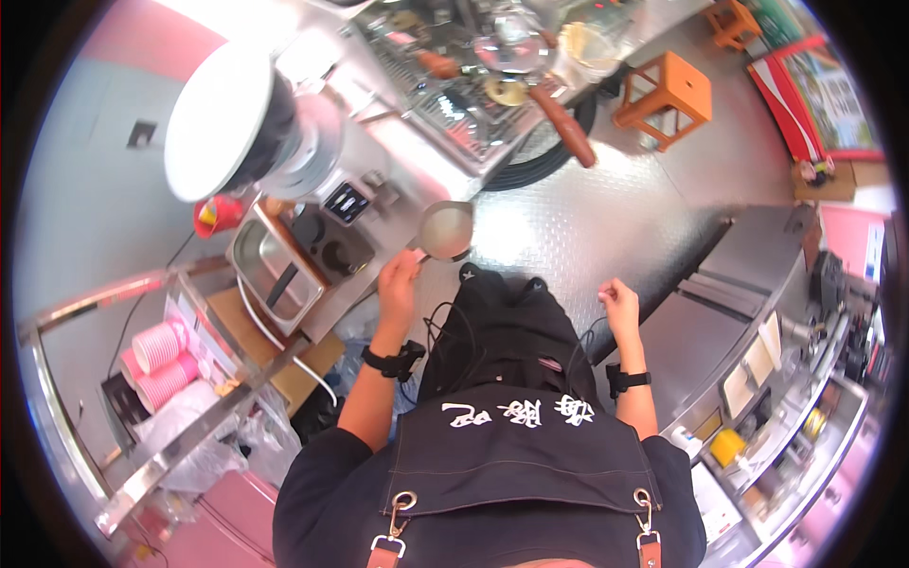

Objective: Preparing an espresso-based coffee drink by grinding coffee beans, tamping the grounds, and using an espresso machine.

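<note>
My left hand grips the short handle of a round, shallow utensil. Its head is beige-grey, and I cannot tell a fine sieve from a small pan. It is held over the floor, beside the corner of the steel counter. On the other side of my body, my right hand hangs over the floor with its fingers curled in and nothing visible in them. Nearest to that hand is the steel worktop on the right. A grinder-like machine with a wide white top and a lit display stands left of the utensil.
A steel basin is set into the left counter. Striped paper cups lie on the lower-left rack. Glassware and a brown handle occupy the far counter; the handle juts past its edge. An orange stool stands on the metal floor.
</note>
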